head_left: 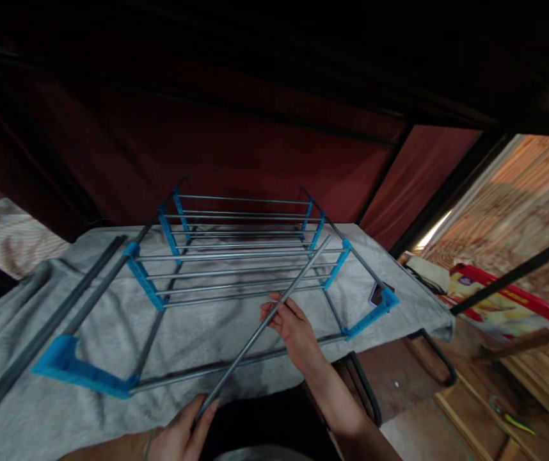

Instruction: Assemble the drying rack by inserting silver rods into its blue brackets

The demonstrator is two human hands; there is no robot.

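Observation:
A thin grey metal tube (pixel 255 334) runs diagonally across the view, held in both of my hands. My left hand (pixel 183 432) grips its lower end close to my body. Further up, my right hand (pixel 294 323) has its fingers and thumb closed around the tube near the middle. The tube's far end passes in front of a partly built rack (pixel 236 257) of grey tubes and blue plastic brackets. At the rack's near end, a blue bracket (pixel 87 371) on the left and another blue bracket (pixel 373 314) on the right are joined by one low crossbar (pixel 188 372).
A grey blanket (pixel 96 419) covers the surface under the rack. Loose dark tubes (pixel 44 330) lie along the left. Beneath the right bracket is a small dark rectangular object (pixel 380 292). Past the right edge are a red-and-yellow package (pixel 500 298) and wooden slats (pixel 543 371).

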